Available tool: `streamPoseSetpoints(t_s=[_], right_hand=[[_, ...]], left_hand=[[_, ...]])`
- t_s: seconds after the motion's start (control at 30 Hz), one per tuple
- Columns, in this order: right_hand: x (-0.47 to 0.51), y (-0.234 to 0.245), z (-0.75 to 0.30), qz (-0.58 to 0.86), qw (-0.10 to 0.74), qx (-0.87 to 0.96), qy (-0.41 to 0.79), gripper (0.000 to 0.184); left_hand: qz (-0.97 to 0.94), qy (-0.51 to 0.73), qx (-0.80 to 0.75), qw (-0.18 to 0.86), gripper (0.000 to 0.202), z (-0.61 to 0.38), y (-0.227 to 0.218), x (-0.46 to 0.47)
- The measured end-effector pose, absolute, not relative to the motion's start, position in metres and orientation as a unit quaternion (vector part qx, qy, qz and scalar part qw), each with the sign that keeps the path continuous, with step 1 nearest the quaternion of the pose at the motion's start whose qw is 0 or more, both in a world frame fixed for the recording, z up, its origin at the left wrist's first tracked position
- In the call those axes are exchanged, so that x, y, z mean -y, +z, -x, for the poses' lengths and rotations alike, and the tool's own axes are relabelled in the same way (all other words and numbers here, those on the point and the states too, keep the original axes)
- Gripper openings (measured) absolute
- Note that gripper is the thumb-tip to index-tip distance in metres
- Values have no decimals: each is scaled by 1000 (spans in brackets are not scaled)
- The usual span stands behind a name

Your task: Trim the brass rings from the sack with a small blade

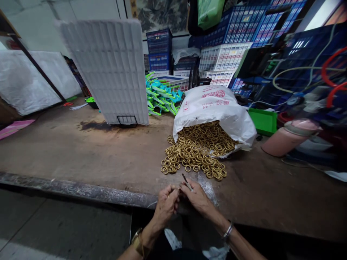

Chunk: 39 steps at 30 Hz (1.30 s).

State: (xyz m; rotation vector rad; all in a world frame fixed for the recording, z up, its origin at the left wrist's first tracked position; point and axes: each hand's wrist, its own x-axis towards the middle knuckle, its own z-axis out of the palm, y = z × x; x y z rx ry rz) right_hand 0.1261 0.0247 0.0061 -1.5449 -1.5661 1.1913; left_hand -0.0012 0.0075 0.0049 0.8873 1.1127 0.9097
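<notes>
At the table's front edge my two hands meet, fingertips close together. My left hand (pixel 166 205) is closed in a pinch; what it holds is too small or hidden to make out. My right hand (pixel 199 198) is closed around a slim, blade-like tool (pixel 187 181) with a dark tip, which points up and to the left. Just beyond my hands lies a heap of gold-coloured rings (pixel 193 155). They spill from the open mouth of a white woven sack (pixel 210 103) lying on its side.
A tall white ribbed panel (pixel 108 72) stands on the brown table (pixel 67 155). Green and blue plastic pieces (pixel 161 95) are piled behind. On the right are a green tray (pixel 262 121) and a pink bottle (pixel 290 137). Stacked crates (pixel 225 56) fill the back.
</notes>
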Motion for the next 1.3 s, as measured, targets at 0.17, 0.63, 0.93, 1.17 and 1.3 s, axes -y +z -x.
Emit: streamPoseSetpoints(t_s=[0.17, 0.63, 0.93, 1.17, 1.3], right_hand=[[-26, 3, -127, 574, 322, 608, 443, 22], [-24, -2, -126, 591, 295, 658, 360, 22], [-11, -2, -124, 559, 200, 765, 247, 24], [-11, -3, -124, 558, 159, 777, 244, 28], [-18, -4, -132, 571, 108, 786, 212, 22]], left_hand=[[-370, 405, -463, 696, 36, 2, -4, -8], [-272, 461, -381, 754, 35, 5, 0, -3], [-324, 470, -403, 716, 36, 6, -3, -4], [-395, 452, -440, 668, 37, 8, 5, -2], [-419, 459, -435, 651, 35, 10, 14, 9]])
